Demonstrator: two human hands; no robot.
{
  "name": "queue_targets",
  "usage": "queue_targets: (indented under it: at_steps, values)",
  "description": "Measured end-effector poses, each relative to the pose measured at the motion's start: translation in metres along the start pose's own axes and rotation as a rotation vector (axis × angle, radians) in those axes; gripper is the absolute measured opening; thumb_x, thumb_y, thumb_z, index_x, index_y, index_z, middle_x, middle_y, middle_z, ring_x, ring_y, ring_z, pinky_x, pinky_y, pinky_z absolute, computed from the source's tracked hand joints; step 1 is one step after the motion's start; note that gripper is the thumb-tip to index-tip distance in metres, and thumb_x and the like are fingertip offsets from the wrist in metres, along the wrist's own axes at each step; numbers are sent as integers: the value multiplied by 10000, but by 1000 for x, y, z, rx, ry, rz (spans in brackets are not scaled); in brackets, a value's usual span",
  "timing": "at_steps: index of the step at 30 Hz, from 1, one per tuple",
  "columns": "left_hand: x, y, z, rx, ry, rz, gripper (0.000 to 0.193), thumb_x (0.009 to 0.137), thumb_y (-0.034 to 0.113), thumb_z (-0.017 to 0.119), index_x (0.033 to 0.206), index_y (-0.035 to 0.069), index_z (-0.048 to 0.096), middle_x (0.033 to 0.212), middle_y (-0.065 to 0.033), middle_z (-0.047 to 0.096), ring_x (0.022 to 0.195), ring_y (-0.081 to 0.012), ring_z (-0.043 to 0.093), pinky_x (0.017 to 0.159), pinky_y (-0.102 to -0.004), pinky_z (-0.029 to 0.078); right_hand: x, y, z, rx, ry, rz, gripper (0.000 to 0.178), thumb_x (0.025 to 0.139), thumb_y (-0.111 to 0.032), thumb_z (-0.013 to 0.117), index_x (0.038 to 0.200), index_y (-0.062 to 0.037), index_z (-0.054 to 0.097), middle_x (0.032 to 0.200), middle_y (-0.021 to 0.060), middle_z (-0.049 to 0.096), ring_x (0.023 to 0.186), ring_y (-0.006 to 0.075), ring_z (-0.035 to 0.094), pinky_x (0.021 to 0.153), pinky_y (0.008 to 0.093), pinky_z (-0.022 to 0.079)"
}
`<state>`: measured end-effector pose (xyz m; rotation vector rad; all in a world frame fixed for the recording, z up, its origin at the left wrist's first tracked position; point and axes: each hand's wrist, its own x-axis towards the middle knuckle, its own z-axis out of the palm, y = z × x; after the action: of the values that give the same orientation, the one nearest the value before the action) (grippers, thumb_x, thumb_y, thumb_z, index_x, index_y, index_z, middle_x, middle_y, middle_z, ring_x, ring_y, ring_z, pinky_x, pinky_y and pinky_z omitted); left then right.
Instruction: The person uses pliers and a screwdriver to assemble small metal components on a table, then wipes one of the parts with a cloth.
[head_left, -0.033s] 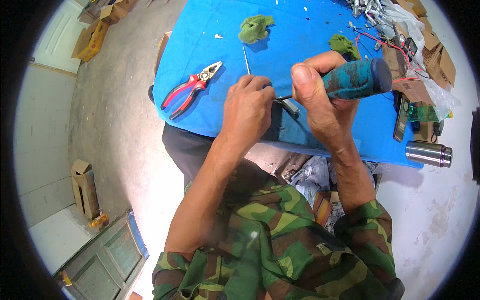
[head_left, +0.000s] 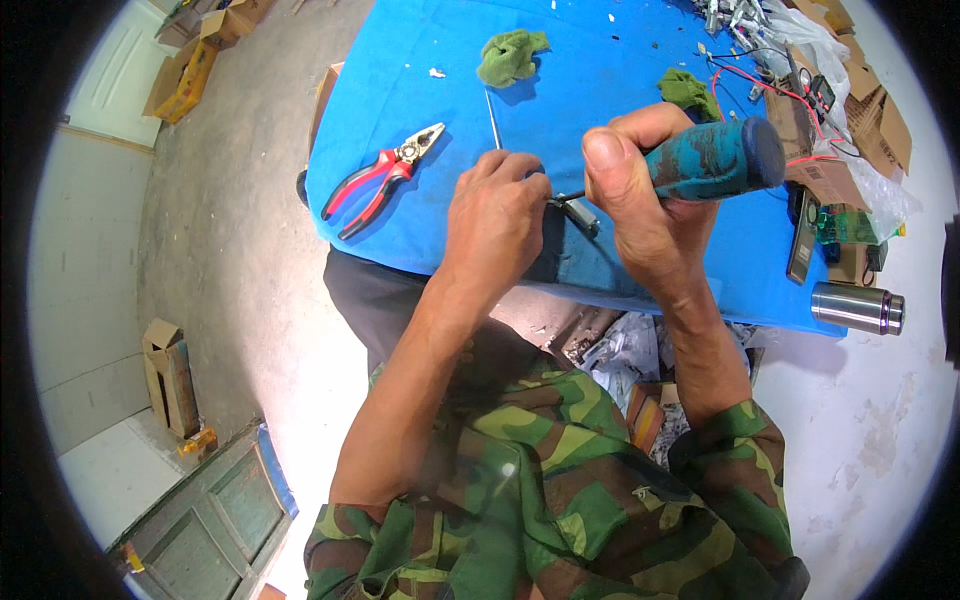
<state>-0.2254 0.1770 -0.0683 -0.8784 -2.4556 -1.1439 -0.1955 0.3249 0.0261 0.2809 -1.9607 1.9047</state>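
Note:
My right hand point(head_left: 650, 200) grips a screwdriver point(head_left: 705, 165) by its teal, dirt-smeared handle with a dark blue end. Its thin dark shaft points left, and its tip meets a small silvery metal piece point(head_left: 580, 217) beside my left fingers. My left hand point(head_left: 500, 205) is closed over the other end of that piece, back of the hand up, so most of what it holds is hidden. A thin metal rod point(head_left: 493, 118) sticks out beyond my left knuckles. To the left lie pliers point(head_left: 385, 180) with red and black handles, jaws slightly apart.
A blue cloth point(head_left: 430, 90) covers the table. Green rags point(head_left: 510, 58) lie on it. At the right are red and black wires, metal parts, torn cardboard point(head_left: 875, 125), a dark phone-like device point(head_left: 802, 237) and a steel flask point(head_left: 857, 307) by the table's edge.

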Motion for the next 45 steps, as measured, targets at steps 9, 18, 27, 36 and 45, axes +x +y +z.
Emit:
queue_targets:
  at_steps: [9, 18, 27, 36, 45]
  values:
    - [1, 1, -2, 5, -5, -9, 163, 872, 41, 700, 1028, 67, 739, 1040, -144, 697, 985, -403, 629, 838, -515, 517, -2, -1, 2, -24, 29, 15, 108, 960, -80, 782, 908, -43, 695, 829, -23, 671, 735, 44, 569, 649, 242, 486]
    - [0, 0, 0, -1, -10, -13, 172, 856, 25, 706, 1018, 65, 748, 1054, -138, 710, 1002, -397, 634, 862, -502, 521, -5, 4, -1, 32, 38, 16, 124, 941, -81, 805, 911, -44, 690, 807, -30, 657, 716, 48, 559, 627, 250, 478]
    - [0, -1, -8, -54, -75, -40, 192, 858, 12, 725, 1046, 41, 755, 1129, -145, 730, 1070, -382, 650, 930, -476, 526, -18, 17, -4, 97, 58, -46, 156, 947, -99, 814, 966, -53, 666, 869, -11, 666, 741, 54, 568, 639, 256, 490]
    - [-2, 4, -15, -64, -32, -33, 158, 854, 52, 742, 1011, 49, 755, 1156, -145, 715, 1149, -351, 644, 952, -483, 499, -17, 14, -1, 28, 26, -42, 141, 958, -94, 802, 960, -53, 668, 855, -14, 659, 732, 48, 562, 632, 242, 480]
    - [-5, 2, 0, 117, -54, 0, 127, 864, 61, 687, 958, 92, 766, 1156, -83, 708, 1145, -314, 631, 933, -472, 471, -14, 12, -3, 111, 48, -8, 129, 957, -97, 802, 950, -55, 680, 840, -22, 663, 731, 43, 567, 633, 245, 482]
